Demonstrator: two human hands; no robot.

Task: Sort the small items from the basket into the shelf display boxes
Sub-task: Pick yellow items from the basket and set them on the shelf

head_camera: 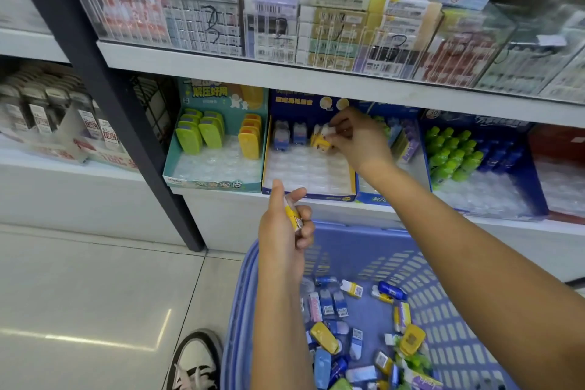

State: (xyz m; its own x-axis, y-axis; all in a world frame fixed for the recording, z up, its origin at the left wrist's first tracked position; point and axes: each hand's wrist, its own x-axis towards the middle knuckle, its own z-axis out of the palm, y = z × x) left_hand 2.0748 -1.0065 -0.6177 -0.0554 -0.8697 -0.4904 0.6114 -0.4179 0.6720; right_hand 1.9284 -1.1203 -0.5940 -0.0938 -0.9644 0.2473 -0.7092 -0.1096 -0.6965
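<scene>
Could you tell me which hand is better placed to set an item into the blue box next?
Probably the right hand: it pinches a yellow item inside the blue box, at its back. The left hand holds another item outside it.

Teal display box [218, 95] reads 解压好用; blue box [493, 125] shows, seemingly, 30.

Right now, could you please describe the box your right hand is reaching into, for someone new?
On the lower shelf above the blue basket, it is the second box from the left, beside the teal box. Only it has navy walls edged in yellow, with the right hand at its back row.
</scene>
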